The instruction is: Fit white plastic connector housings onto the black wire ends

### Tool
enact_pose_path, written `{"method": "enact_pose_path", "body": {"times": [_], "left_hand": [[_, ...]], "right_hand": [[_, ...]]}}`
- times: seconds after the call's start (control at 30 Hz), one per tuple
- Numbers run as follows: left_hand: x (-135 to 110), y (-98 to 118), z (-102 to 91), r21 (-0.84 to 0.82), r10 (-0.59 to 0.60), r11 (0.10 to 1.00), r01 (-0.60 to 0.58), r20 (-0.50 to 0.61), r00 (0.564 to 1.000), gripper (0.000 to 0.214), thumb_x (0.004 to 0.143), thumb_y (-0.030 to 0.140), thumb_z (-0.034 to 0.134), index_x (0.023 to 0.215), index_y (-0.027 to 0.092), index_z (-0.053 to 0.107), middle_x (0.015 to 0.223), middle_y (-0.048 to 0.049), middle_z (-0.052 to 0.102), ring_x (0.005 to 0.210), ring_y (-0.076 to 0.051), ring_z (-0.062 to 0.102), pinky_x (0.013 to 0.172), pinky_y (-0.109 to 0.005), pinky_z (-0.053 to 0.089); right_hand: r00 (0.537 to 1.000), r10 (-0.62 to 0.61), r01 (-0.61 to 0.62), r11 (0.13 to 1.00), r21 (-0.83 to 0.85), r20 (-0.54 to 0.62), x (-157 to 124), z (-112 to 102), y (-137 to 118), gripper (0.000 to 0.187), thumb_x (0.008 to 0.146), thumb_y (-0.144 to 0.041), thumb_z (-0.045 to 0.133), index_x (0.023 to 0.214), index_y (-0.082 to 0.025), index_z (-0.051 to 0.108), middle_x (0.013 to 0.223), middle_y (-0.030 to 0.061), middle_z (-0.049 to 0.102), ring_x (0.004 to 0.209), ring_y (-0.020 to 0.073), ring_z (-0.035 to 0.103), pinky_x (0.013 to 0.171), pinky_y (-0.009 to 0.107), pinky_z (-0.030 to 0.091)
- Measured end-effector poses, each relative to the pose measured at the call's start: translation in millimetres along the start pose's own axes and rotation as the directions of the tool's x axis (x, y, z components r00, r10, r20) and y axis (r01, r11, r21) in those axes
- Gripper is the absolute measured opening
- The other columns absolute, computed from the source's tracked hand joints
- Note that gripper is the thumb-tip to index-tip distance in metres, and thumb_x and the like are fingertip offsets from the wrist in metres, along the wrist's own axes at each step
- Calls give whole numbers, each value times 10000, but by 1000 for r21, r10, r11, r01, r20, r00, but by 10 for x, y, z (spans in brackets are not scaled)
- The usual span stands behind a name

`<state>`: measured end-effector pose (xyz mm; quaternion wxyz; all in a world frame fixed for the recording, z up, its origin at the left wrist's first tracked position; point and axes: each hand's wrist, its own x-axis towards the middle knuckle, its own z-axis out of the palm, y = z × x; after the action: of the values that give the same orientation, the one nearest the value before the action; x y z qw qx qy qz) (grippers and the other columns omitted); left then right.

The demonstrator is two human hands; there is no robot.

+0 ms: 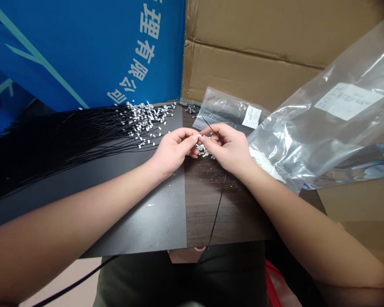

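My left hand (173, 149) is closed in a pinch, thumb against forefinger, on a small white connector (199, 135) that barely shows between the fingertips. Meeting it tip to tip, my right hand (232, 147) is closed around a thin black wire (218, 209). One stretch of the wire sticks up past the right fingers; the other runs below the palm to the table's front edge. Whether the wire sits in the connector is hidden by the fingers. Loose white connectors (204, 150) lie in a small pile just under both hands.
Many black wires (67, 128) with white connectors (144, 117) on their ends lie at left. A small clear bag (220, 106) and a large clear bag (294, 128) with white pieces lie at right. A blue panel (83, 47) and cardboard (243, 34) stand behind the table (153, 226).
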<state>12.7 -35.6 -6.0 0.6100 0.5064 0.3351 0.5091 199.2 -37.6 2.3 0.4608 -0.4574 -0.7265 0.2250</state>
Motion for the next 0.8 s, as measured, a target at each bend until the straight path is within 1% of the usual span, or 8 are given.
{"method": "enact_pose_path", "body": {"times": [0.17, 0.27, 0.43, 0.63, 0.7, 0.8], "left_hand": [[-7, 5, 6, 19, 0, 1000, 0, 5, 1000, 211, 931, 328, 817, 935, 143, 715, 838, -21, 717, 647, -96, 669, 631, -230, 577], [-5, -6, 1, 25, 2, 1000, -2, 9, 1000, 222, 941, 350, 811, 940, 151, 713, 820, -19, 713, 648, -100, 666, 631, -232, 574], [0, -14, 2, 34, 4, 999, -4, 1, 1000, 187, 962, 317, 782, 939, 148, 705, 789, -14, 699, 633, -97, 655, 622, -227, 558], [-6, 7, 16, 38, -14, 999, 14, 17, 1000, 185, 985, 308, 739, 897, 159, 672, 737, 1, 663, 645, -106, 657, 637, -233, 561], [-7, 14, 19, 33, -28, 999, 27, 28, 999, 182, 995, 295, 712, 881, 163, 660, 726, 4, 652, 651, -109, 660, 647, -237, 565], [-5, 15, 16, 15, -39, 999, 39, 48, 998, 174, 1000, 264, 686, 862, 166, 644, 713, 8, 638, 654, -110, 659, 651, -236, 564]], "right_hand": [[1000, 11, -11, 1000, -14, 3, -4, -11, -38, 86, 918, -284, 747, 980, -226, 764, 666, -54, 540, 605, 120, 459, 647, 292, 406], [1000, 10, -10, 1000, -15, 1, -6, -11, -47, 71, 914, -284, 749, 954, -225, 745, 664, -53, 543, 608, 123, 466, 641, 292, 402], [1000, 25, -25, 1000, 2, 18, 0, 1, -34, 83, 911, -287, 758, 953, -223, 727, 658, -58, 539, 594, 116, 454, 619, 288, 387], [999, 5, -5, 1000, 13, 42, -10, 5, -32, 93, 909, -295, 770, 942, -226, 717, 663, -57, 544, 593, 111, 463, 609, 280, 385], [998, 10, -11, 1000, 27, 59, -18, 6, -32, 106, 916, -303, 769, 967, -229, 713, 662, -59, 540, 587, 110, 460, 603, 279, 384], [997, 12, -17, 998, 65, 82, -24, 6, -34, 159, 931, -303, 758, 1066, -229, 720, 661, -64, 537, 574, 107, 455, 588, 278, 381]]}}
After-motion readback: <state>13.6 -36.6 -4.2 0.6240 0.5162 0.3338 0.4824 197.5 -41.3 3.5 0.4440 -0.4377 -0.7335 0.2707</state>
